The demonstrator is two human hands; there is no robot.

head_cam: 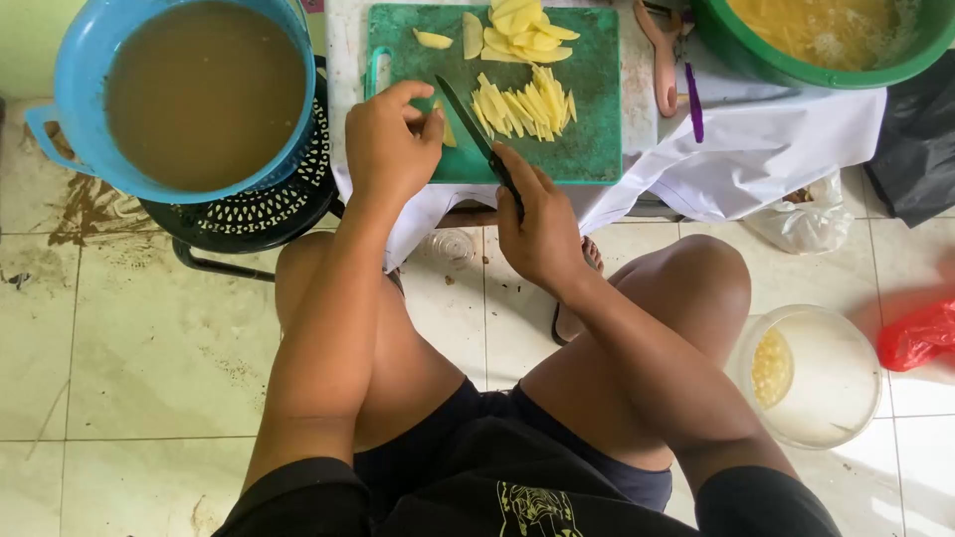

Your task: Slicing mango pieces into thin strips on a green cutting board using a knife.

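Cutting potato into sticks on the green cutting board (587,119).
The right hand (542,224) is gripping the knife (468,124); the left hand (388,144) is pinching a potato piece (449,132) beside the blade — next cut likely needs fingertips tucked. Far left, a blue colander (75,89) is holding murky brown water; far right, a green basin (756,60) is holding yellow strips.
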